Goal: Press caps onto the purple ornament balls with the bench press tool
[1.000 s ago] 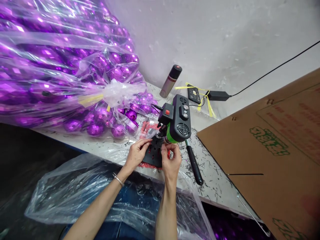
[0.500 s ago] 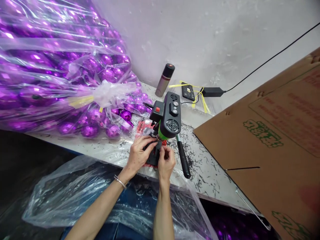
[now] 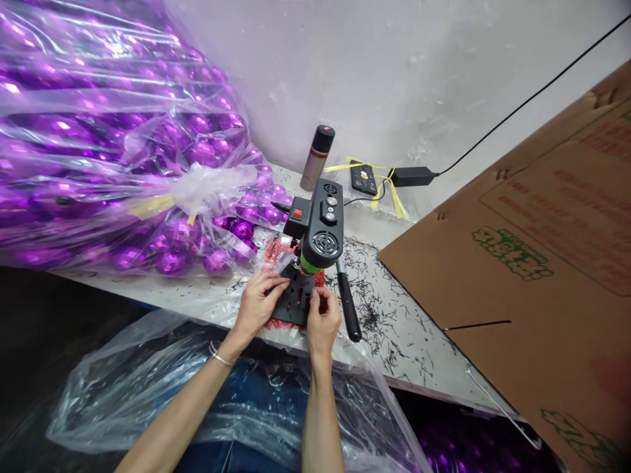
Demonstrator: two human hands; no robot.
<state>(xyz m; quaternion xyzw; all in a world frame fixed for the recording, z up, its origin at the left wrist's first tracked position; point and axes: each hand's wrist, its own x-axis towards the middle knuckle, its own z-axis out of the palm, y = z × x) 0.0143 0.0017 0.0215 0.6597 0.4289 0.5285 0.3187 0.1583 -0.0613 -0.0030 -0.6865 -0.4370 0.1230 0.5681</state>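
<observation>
A small black bench drill press (image 3: 323,226) with a green collar stands on the table, its slotted black base plate (image 3: 290,305) showing between my hands. My left hand (image 3: 257,303) is over the plate's left side, thumb and forefinger pinched together below the drill head. At the plate's right edge my right hand (image 3: 323,320) is closed in a pinch as well. What either pinch holds, if anything, is too small to make out. The press's lever with a black grip (image 3: 350,307) slants down just right of my right hand.
A clear bag of shiny purple balls (image 3: 172,261) fills the left side. A spray can (image 3: 318,157) and a power adapter (image 3: 413,176) are behind the press. Dark shavings (image 3: 389,315) litter the table near a large cardboard box (image 3: 537,263). Clear plastic (image 3: 123,394) covers my lap.
My left hand has drawn back to the left from under the drill head, uncovering more of the base plate. My hands are slightly farther apart. The whole view has shifted a little.
</observation>
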